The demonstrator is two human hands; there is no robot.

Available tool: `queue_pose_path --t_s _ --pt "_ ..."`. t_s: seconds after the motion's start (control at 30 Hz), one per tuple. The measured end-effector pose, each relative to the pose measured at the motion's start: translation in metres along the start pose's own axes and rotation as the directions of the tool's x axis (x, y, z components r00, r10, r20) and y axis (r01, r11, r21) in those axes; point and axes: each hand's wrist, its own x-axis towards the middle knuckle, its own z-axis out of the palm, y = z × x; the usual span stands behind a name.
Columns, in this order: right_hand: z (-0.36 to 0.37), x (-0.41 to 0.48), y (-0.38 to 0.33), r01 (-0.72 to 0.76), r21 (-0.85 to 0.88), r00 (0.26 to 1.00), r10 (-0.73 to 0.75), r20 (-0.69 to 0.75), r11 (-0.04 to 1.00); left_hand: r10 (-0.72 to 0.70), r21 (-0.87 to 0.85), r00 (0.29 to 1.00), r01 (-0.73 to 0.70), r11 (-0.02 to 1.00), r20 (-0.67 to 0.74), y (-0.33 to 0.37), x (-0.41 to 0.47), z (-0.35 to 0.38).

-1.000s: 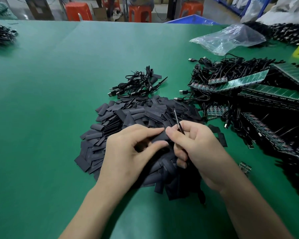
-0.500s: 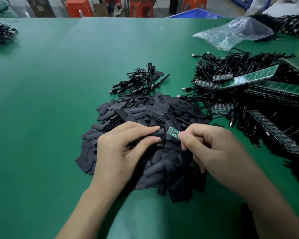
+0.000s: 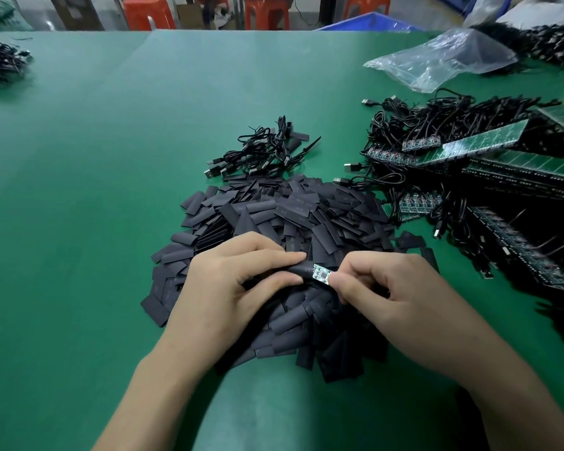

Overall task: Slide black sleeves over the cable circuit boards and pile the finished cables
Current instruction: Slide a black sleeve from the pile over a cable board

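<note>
Feeding the board [image 3: 321, 274], half exposed between both hands, goes best if the left fingers [image 3: 274, 255] pinching the sleeve [image 3: 298, 271] hold its mouth open while the right fingers [image 3: 342, 282] pinching the board's free end push straight.

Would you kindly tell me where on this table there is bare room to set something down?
The green mat is bare across the left, between the sleeve pile and the far-left cable bundle, and along the far edge left of the plastic bag. The right side is crowded with boards and cables, up to the sleeve pile.
</note>
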Motion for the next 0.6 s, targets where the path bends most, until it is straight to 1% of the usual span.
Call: queue_pose_path --t_s 0.07,0.23,0.4,0.6 --pt "-0.0001 -0.0006 0.0004 0.002 -0.029 1.0 -0.002 0.026 1.0 0.01 0.014 0.999 -0.011 1.0 0.03 -0.0015 -0.0002 -0.0019" --pt "-0.0006 -0.001 0.001 0.002 -0.043 0.999 0.0 0.051 0.999 -0.006 0.0 0.999 0.006 1.0 0.037 -0.0016 -0.0007 -0.0013" --pt "-0.0007 -0.0019 0.0023 -0.015 -0.074 0.997 0.021 0.079 0.997 0.024 0.017 0.997 -0.025 1.0 0.069 -0.0035 -0.0016 -0.001" --pt "0.0013 -0.0019 0.0032 -0.002 -0.084 0.999 0.007 0.054 0.996 -0.038 -0.024 0.997 0.039 0.999 0.067 -0.004 -0.0013 0.0001"
